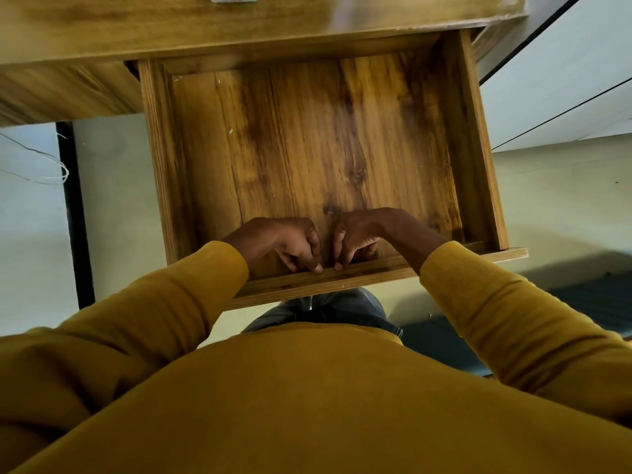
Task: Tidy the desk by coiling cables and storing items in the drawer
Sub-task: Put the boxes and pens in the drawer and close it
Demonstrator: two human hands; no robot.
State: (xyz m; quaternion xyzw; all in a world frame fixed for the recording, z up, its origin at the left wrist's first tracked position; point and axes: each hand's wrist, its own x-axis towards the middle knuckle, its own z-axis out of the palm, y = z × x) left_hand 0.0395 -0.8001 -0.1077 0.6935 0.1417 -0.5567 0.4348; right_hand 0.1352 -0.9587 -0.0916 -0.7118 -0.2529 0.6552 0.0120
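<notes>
Gripping drawer [478, 138] front edge, left hand [290, 242], right hand [359, 239], desk [136, 25] above

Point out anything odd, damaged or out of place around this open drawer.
Nothing serious. The drawer is pulled out and bare, both hands at its front edge. A loose white wire dangles at left.

Both arms, in mustard-yellow knitted sleeves [506, 302], reach forward and bend inward so the wrists angle toward each other. The left hand [290, 242] and the right hand [357, 239] sit close together, knuckles raised, fingers curled downward. The fingertips [318, 267] of each hand press on the inner edge of the front wall of the open brown wooden drawer [342, 275], the two hands just apart.
</notes>
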